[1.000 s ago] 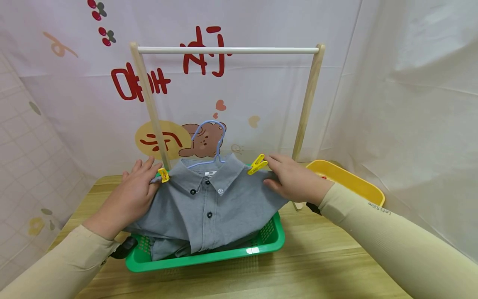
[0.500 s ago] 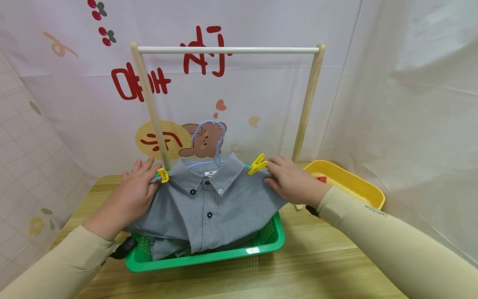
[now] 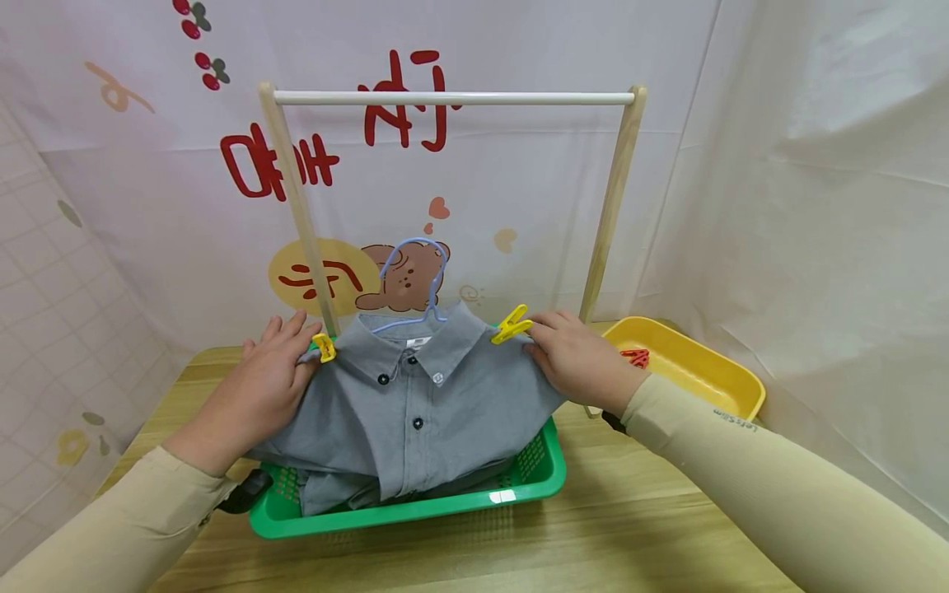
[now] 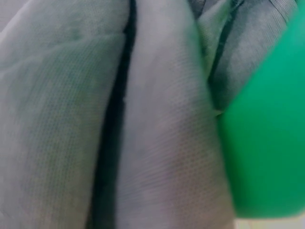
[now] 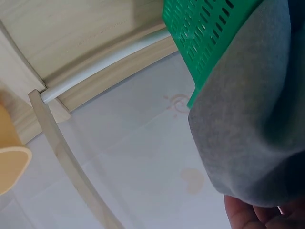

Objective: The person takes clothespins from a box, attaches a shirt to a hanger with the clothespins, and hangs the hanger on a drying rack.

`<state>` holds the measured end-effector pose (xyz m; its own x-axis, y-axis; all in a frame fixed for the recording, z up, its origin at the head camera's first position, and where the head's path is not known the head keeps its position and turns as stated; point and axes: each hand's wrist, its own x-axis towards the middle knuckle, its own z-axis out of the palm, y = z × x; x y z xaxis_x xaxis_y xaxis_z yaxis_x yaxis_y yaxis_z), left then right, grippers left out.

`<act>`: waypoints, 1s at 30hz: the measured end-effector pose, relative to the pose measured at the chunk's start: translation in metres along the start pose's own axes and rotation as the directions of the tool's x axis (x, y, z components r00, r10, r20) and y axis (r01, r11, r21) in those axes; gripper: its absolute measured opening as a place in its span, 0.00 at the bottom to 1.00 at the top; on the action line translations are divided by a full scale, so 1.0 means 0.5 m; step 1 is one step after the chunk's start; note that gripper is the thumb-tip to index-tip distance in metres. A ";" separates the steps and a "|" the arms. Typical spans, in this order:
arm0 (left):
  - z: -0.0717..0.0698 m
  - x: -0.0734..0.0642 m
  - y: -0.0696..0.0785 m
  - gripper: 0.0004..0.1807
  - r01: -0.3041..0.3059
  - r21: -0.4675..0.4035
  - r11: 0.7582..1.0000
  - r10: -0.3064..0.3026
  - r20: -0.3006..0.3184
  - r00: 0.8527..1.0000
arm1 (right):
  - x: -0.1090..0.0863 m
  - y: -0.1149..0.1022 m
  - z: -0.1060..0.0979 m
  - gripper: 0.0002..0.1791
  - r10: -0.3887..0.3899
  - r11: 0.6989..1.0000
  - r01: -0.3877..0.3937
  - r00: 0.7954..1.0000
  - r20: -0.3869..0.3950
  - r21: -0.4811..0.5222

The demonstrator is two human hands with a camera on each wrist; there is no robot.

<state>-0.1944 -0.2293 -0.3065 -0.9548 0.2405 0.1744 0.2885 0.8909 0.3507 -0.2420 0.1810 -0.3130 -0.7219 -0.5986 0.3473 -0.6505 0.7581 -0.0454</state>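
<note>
A grey button-up shirt [image 3: 463, 412] lies in a green basket [image 3: 415, 517], its collar on a light blue hanger [image 3: 437, 306]. One yellow clothespin [image 3: 324, 347] sits on the left shoulder in the head view, another yellow clothespin [image 3: 511, 325] on the right shoulder. My left hand [image 3: 263, 391] holds the left shoulder beside its clothespin. At the other shoulder, just outside the clothespin, my right hand [image 3: 582, 358] grips the cloth. The right wrist view shows curled fingers [image 5: 243, 212] under the shirt's edge; grey cloth [image 4: 171, 119] fills the left wrist view, with no fingers visible.
Behind the basket stands a rack with a white rod [image 3: 454, 98] and wooden posts [image 3: 614, 198]. A yellow tray [image 3: 712, 371] with red clothespins [image 3: 638, 357] is at the right. Everything stands on a wooden table [image 3: 630, 511] before a printed cloth backdrop.
My right hand and forearm have shifted slightly left and down along the shirt's shoulder, uncovering red clothespins in the tray. My left hand stays in place.
</note>
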 end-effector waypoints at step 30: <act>-0.005 -0.002 -0.003 0.32 0.002 0.017 1.000 -0.002 0.018 1.000 | -0.007 -0.021 0.021 0.16 0.126 0.988 -0.117 0.988 -0.089 0.102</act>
<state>-0.1938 -0.2320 -0.3049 -0.9565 0.2456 0.1576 0.2858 0.8976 0.3357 -0.2350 0.1722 -0.3237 -0.7742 -0.4731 0.4206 -0.5825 0.7925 -0.1808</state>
